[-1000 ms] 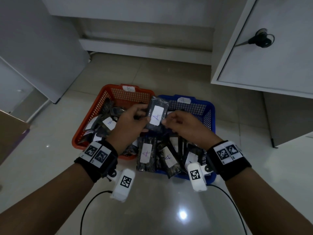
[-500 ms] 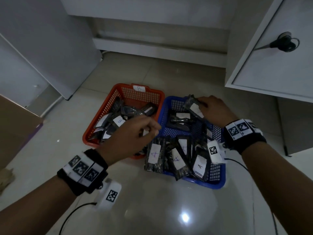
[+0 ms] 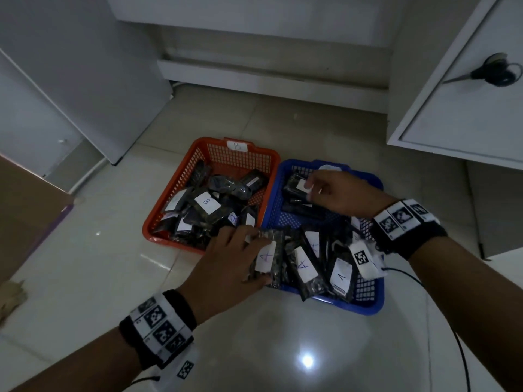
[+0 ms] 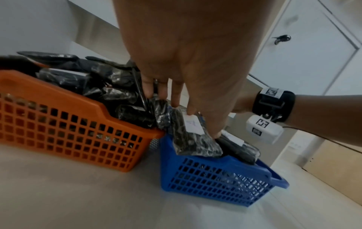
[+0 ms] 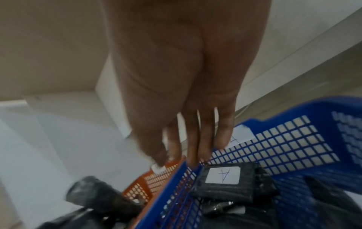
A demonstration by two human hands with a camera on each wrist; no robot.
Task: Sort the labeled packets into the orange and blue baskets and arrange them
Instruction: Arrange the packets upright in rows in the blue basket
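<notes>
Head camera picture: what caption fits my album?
Two hands arrange A packets in the blue basket beside the orange one.

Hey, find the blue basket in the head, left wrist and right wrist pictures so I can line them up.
Head: the blue basket is right of centre, beside the orange basket.
Left wrist: the blue basket sits low and right of centre, the orange basket at its left.
Right wrist: the blue basket fills the lower right.
Shared landmark: the orange basket, in the right wrist view only a corner past the blue wall.
</notes>
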